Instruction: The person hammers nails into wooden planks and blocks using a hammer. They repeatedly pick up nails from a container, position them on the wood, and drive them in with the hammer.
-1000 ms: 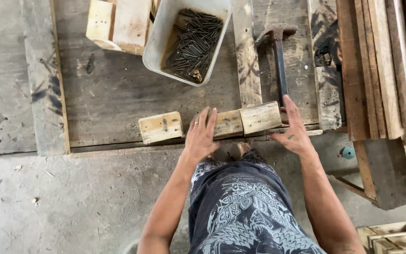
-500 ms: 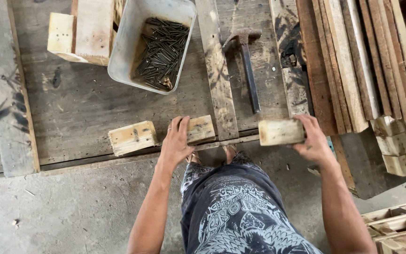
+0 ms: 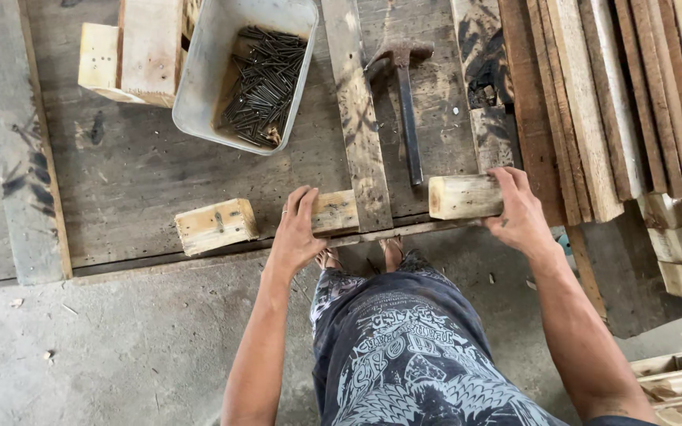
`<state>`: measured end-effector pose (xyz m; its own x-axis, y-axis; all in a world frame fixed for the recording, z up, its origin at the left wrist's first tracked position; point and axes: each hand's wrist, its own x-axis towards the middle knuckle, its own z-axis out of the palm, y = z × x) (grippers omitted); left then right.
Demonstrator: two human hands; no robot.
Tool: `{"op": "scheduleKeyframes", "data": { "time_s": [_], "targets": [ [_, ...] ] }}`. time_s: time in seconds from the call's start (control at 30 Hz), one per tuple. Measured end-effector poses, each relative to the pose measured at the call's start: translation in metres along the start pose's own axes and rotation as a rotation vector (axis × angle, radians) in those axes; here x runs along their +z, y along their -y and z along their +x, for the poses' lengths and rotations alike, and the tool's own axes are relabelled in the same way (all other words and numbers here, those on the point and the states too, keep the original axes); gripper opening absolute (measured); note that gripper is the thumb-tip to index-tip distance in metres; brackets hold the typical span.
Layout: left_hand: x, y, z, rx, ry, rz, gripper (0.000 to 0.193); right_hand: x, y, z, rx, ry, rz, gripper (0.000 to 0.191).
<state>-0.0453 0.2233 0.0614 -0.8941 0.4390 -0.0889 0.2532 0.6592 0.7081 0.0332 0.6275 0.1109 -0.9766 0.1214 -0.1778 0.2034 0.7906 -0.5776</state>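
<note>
soft, even daylight is falling across the whole scene, bright but without glare. shadows are staying faint and short, the clearest one lying just beside the hammer (image 3: 406,102) on the worktop (image 3: 120,181). the grey tub (image 3: 199,87) is showing no hot spots. focus is holding sharp throughout. straight boards are bowing slightly toward the frame edges, showing wide-angle distortion.

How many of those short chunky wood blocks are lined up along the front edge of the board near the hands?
3. One lies free at the left, one sits under the left hand in the middle, and the right hand grips one. More blocks are stacked at far right, partly out of view.
</note>
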Motion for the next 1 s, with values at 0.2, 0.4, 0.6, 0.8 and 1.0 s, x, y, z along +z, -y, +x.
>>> {"op": "scheduleKeyframes", "data": {
  "time_s": [0.2,0.4,0.6,0.8,1.0],
  "targets": [
    [-0.009,-0.036,0.011,-0.032,-0.105,0.088,0.097,0.000,-0.009,0.009,-0.107,0.002,-0.145,0.098],
    [0.089,-0.103,0.109,-0.074,-0.105,0.032,0.066,0.004,-0.037,-0.016,-0.024,-0.155,0.139,0.124],
    [0.145,-0.105,0.182,-0.285,0.117,0.148,0.058,0.008,-0.077,-0.076,0.145,-0.283,0.268,0.110],
    [0.163,-0.108,0.226,-0.174,-0.134,0.122,0.058,0.020,-0.099,-0.105,0.243,-0.308,0.409,0.097],
    [0.145,-0.128,0.214,-0.057,-0.350,-0.111,0.062,0.014,-0.109,-0.082,0.171,-0.267,0.449,0.075]
  ]
}}
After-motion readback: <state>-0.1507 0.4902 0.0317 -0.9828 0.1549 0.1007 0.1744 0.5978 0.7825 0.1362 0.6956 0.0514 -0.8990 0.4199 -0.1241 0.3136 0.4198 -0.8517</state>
